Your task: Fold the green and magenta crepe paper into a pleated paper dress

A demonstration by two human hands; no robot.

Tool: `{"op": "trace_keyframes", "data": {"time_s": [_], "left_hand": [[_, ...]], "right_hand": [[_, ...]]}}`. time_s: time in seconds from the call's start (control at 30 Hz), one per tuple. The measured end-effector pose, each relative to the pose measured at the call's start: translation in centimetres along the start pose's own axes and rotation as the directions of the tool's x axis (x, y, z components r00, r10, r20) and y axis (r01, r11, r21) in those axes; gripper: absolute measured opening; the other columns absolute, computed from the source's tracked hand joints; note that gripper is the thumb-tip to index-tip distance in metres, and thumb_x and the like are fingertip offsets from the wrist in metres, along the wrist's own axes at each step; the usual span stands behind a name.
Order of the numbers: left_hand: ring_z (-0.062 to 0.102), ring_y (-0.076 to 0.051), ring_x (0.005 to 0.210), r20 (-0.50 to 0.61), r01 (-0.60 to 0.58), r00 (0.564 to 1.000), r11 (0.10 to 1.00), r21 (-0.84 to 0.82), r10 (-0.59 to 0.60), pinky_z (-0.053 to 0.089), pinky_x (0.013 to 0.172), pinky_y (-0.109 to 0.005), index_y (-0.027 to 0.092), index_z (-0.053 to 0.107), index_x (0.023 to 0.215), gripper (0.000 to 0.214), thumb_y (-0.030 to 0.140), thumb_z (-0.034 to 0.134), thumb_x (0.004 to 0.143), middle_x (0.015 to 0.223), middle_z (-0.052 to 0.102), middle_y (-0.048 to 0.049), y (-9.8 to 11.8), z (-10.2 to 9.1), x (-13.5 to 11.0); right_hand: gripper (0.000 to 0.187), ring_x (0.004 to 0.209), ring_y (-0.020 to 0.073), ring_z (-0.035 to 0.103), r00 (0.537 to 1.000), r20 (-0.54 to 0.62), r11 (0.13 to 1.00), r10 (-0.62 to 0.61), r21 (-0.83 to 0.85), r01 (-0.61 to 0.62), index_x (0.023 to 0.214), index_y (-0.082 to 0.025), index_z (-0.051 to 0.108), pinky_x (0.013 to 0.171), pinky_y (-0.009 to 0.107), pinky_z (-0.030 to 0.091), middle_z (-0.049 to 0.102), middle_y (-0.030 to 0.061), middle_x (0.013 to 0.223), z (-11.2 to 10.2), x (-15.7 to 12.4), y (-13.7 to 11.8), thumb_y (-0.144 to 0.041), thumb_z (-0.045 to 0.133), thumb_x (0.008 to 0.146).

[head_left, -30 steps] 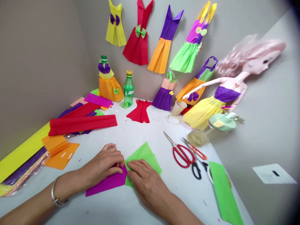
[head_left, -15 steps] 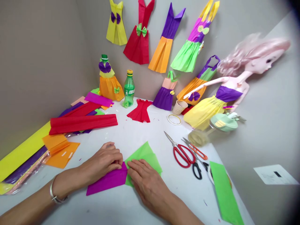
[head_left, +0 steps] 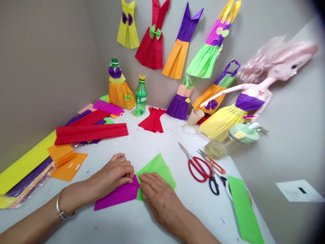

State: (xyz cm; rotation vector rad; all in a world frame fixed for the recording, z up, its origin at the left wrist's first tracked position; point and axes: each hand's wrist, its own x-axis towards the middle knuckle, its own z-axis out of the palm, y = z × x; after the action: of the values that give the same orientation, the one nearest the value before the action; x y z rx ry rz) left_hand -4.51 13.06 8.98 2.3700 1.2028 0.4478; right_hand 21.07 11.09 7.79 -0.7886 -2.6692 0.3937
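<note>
A magenta crepe-paper piece point(head_left: 117, 197) and a bright green crepe-paper piece point(head_left: 158, 169) lie joined on the white table point(head_left: 142, 145). My left hand point(head_left: 111, 176), a silver bracelet on its wrist, rests with curled fingers on the upper edge of the magenta piece. My right hand point(head_left: 159, 198) lies flat with fingers stretched out, pressing where the green piece meets the magenta one.
Red-handled scissors point(head_left: 196, 164), smaller orange and black scissors, a tape ring point(head_left: 189, 129) and a green paper strip point(head_left: 243, 210) lie at right. Folded paper sheets point(head_left: 88, 133) are stacked at left. A green bottle point(head_left: 141, 95), paper dresses and a doll point(head_left: 251, 98) stand behind.
Both hands have stayed on the joined papers with only slight finger shifts. The view has drifted a little.
</note>
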Motion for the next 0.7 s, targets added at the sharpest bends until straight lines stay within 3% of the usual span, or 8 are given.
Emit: {"op": "trace_keyframes", "data": {"time_s": [0.3, 0.43, 0.5, 0.6, 0.7], "left_hand": [[0.060, -0.014, 0.080, -0.002, 0.003, 1.000, 1.000, 0.013, -0.003, 0.023, 0.111, -0.041, 0.023, 0.059, 0.082, 0.016, 0.024, 0.062, 0.097, 0.079, 0.065, 0.0063, -0.1, 0.4, 0.1], [0.062, -0.014, 0.081, 0.005, 0.076, 0.997, 0.997, -0.022, -0.076, 0.021, 0.114, -0.042, 0.025, 0.061, 0.084, 0.015, 0.031, 0.060, 0.098, 0.081, 0.066, 0.0070, -0.7, -0.8, -0.4], [0.062, -0.016, 0.084, -0.013, 0.159, 0.987, 0.986, -0.055, -0.159, 0.030, 0.110, -0.040, 0.025, 0.062, 0.085, 0.022, 0.039, 0.054, 0.100, 0.083, 0.067, 0.0051, -1.2, -2.1, -1.4], [0.063, -0.019, 0.092, -0.071, 0.289, 0.951, 0.948, -0.134, -0.300, 0.047, 0.091, -0.032, 0.025, 0.064, 0.092, 0.033, 0.050, 0.044, 0.103, 0.095, 0.068, 0.0005, -2.2, -3.6, -4.2], [0.062, -0.022, 0.109, -0.113, 0.332, 0.927, 0.922, -0.200, -0.358, 0.050, 0.095, -0.033, 0.028, 0.065, 0.105, 0.030, 0.055, 0.055, 0.097, 0.117, 0.066, -0.0019, -2.9, -3.3, -7.1]], "right_hand": [[0.038, 0.136, 0.0254, 0.052, 0.998, 0.003, 0.990, -0.067, -0.122, 0.067, 0.140, -0.013, 0.054, 0.116, 0.047, 0.042, 0.059, 0.0134, 0.143, 0.0, 0.2, -0.2, -0.024, 0.048, 0.105], [0.036, 0.135, 0.0250, 0.053, 0.995, -0.050, 0.985, -0.090, -0.154, 0.081, 0.135, -0.013, 0.058, 0.114, 0.046, 0.044, 0.060, 0.0127, 0.142, 0.5, 0.2, -0.2, -0.030, 0.048, 0.105], [0.036, 0.134, 0.0249, 0.053, 0.994, -0.060, 0.986, -0.088, -0.150, 0.078, 0.135, -0.013, 0.059, 0.114, 0.045, 0.045, 0.060, 0.0127, 0.143, 0.5, 0.2, -0.2, -0.031, 0.048, 0.105], [0.036, 0.135, 0.0250, 0.053, 0.995, -0.066, 0.989, -0.073, -0.137, 0.063, 0.134, -0.013, 0.060, 0.114, 0.046, 0.044, 0.059, 0.0129, 0.144, 0.6, 0.1, -0.3, -0.032, 0.048, 0.105], [0.036, 0.134, 0.0257, 0.054, 0.995, -0.074, 0.990, -0.072, -0.126, 0.063, 0.133, -0.013, 0.061, 0.114, 0.046, 0.045, 0.060, 0.0131, 0.142, 0.6, 0.1, -0.3, -0.032, 0.049, 0.105]]}}
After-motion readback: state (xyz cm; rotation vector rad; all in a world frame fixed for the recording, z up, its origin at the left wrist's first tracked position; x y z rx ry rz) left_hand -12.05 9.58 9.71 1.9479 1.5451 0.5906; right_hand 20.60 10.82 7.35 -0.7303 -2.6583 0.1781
